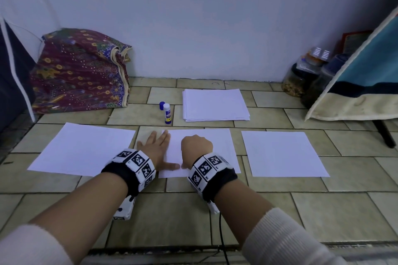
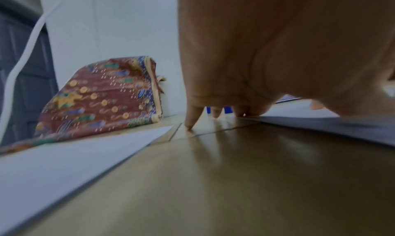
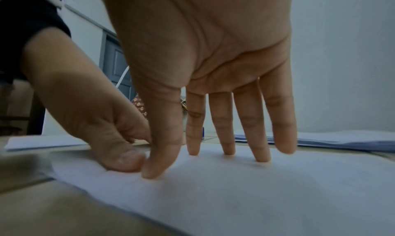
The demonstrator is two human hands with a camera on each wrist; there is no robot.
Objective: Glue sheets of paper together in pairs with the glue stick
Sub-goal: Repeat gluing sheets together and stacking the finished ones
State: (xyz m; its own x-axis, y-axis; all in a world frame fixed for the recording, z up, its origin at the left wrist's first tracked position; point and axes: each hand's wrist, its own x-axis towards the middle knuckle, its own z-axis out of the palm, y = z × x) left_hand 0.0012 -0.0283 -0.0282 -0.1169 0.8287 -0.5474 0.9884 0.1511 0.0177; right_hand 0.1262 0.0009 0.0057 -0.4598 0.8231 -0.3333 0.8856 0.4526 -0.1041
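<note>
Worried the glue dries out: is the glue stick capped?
Uncapped: the glue stick stands upright, its blue cap on the floor beside it.

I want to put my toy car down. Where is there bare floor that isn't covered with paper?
Bare tiles lie in front of the three sheets, and behind the right sheet, beside the paper stack. It is crowded where both hands press the middle sheet and around the glue stick.

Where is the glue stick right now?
In the head view, the glue stick stands on the floor just left of the paper stack, beyond the left hand, with its blue cap beside it.
</note>
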